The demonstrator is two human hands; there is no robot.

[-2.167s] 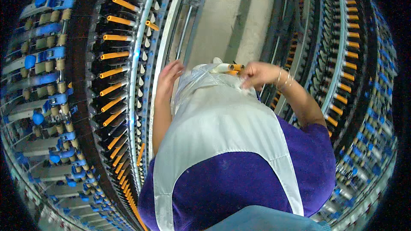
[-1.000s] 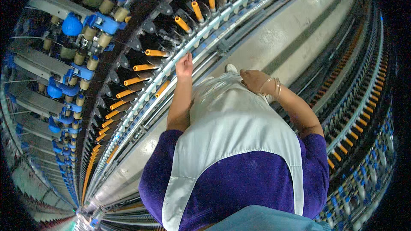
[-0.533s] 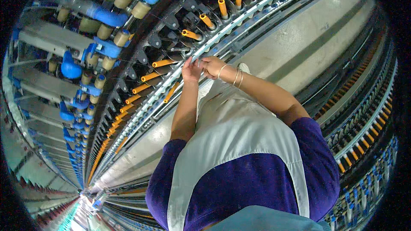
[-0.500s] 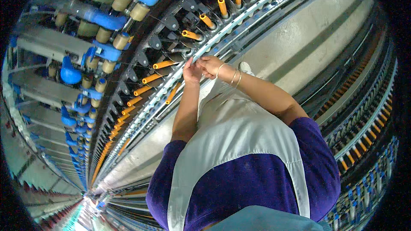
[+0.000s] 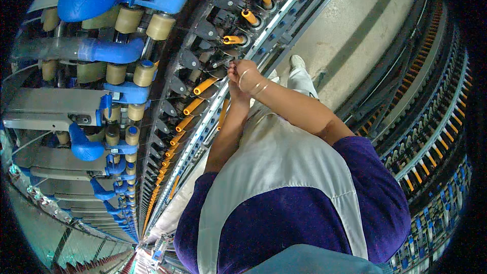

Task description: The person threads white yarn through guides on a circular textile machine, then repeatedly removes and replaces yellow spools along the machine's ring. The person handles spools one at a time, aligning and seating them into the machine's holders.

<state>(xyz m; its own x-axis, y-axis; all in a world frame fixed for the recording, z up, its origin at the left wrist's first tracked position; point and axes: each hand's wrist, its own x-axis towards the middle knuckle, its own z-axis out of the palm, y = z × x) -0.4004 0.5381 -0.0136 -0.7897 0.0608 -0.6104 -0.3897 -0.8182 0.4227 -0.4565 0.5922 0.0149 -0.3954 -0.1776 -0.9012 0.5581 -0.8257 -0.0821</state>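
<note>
Both my hands meet at the spinning machine's row of spindles, in a gap between the orange bobbin tubes. My right hand (image 5: 245, 74), with thin bangles at its wrist, has its fingers curled together at a bare spindle place; what they pinch is too small to make out. Just below it is my left hand (image 5: 237, 93), its fingers mostly hidden behind the right one. One orange tube (image 5: 205, 86) leans out on the near side of my hands. Another orange tube (image 5: 233, 40) stands on the far side.
Blue-handled drafting arms (image 5: 87, 144) with tan rollers (image 5: 160, 27) line the left. A pale metal rail (image 5: 276, 23) runs along the spindles. Beyond the floor aisle (image 5: 350, 40), a second machine with orange tubes (image 5: 430, 158) curves down the right. My shoe (image 5: 297, 61) rests on the floor.
The view has moved closer to the machine. My hands have gone in past the rail to the spindle place, and my right hand now covers much of the left.
</note>
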